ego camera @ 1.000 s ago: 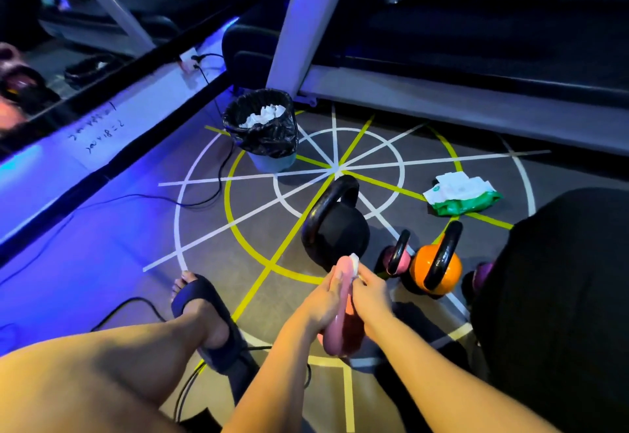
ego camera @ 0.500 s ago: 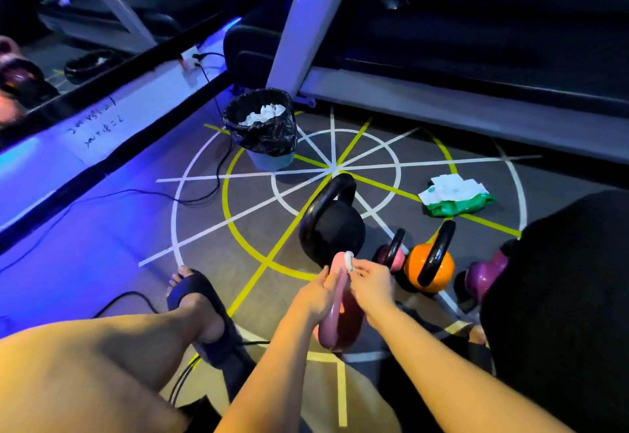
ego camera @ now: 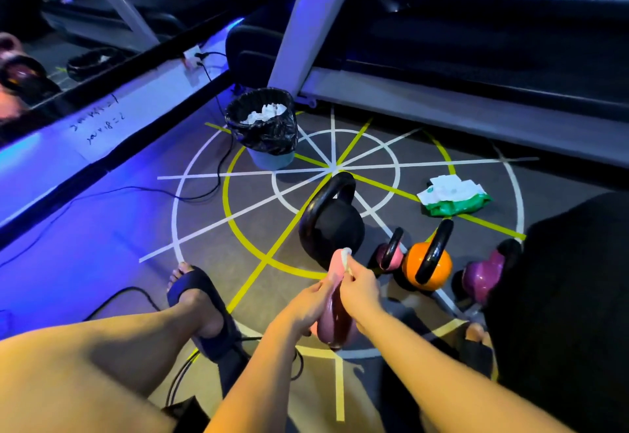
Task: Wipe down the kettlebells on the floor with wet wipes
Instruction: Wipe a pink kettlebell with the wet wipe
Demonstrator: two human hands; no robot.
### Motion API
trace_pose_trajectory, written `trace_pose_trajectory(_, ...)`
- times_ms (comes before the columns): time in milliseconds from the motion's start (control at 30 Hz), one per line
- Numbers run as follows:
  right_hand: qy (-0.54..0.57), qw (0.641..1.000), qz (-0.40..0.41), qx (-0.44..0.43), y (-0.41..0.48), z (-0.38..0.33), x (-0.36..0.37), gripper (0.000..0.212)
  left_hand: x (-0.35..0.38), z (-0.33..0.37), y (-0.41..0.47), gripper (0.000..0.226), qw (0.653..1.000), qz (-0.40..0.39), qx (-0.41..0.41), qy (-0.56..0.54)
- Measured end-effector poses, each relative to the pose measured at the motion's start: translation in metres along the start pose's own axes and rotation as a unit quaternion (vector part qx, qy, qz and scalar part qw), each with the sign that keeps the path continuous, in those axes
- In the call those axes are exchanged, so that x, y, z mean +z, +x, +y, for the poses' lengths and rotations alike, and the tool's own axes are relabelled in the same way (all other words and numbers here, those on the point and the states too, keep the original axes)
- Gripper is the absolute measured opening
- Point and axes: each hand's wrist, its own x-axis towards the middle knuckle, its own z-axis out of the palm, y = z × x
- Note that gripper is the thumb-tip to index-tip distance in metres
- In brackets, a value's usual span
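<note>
Pink kettlebell [ego camera: 329,325] at near centre, tilted, between both hands. Left hand [ego camera: 306,299] fingers curled round its handle side. Right hand [ego camera: 361,291] fingers pinch white wet wipe [ego camera: 345,256] against handle top.

Just beyond: big black kettlebell [ego camera: 332,228]. To its right, in a row on floor [ego camera: 204,245]: small pink kettlebell [ego camera: 388,257], orange kettlebell [ego camera: 427,269], purple kettlebell [ego camera: 481,276].

Green wipes pack [ego camera: 454,196] far right, label too blurry to read. Bin [ego camera: 269,133] with used wipes far centre. Handwritten scribble [ego camera: 98,122] on left strip, can't read properly.

place: gym | cues: treadmill [ego camera: 476,68], kettlebells [ego camera: 332,225], agility floor markings [ego camera: 335,167]
</note>
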Motion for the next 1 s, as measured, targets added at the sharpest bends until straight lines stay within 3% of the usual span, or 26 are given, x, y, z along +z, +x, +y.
trace_pose_trajectory(100,0.017,1.000,-0.006,0.010,-0.011,0.001,0.003,0.044,-0.001,0.009,-0.021,0.065,1.000,-0.012,-0.004,0.010)
trace_pose_trajectory(233,0.257,0.961,0.048,0.090,-0.054,0.004,0.014,0.022,-0.002,0.020,-0.033,0.062,0.999,-0.021,0.025,0.032)
trace_pose_trajectory(300,0.288,0.954,0.049,0.071,-0.061,0.002,0.015,0.020,-0.002,0.020,-0.035,0.050,0.998,-0.017,0.022,0.049)
trace_pose_trajectory(500,0.090,0.995,0.000,0.053,-0.015,0.007,0.005,0.038,0.000,0.028,-0.042,0.074,0.998,-0.003,-0.044,0.053)
trace_pose_trajectory(633,0.090,0.996,0.025,0.011,-0.050,0.015,0.008,0.024,-0.004,0.038,-0.045,0.065,0.997,-0.012,-0.065,0.043)
trace_pose_trajectory(800,0.021,1.000,-0.001,-0.006,-0.079,0.033,0.018,0.046,-0.015,0.033,-0.035,0.064,0.995,-0.043,-0.085,0.013)
trace_pose_trajectory(1000,0.087,0.996,0.012,0.013,-0.050,0.030,0.009,0.034,-0.014,0.030,-0.031,0.062,0.994,-0.040,-0.095,0.026)
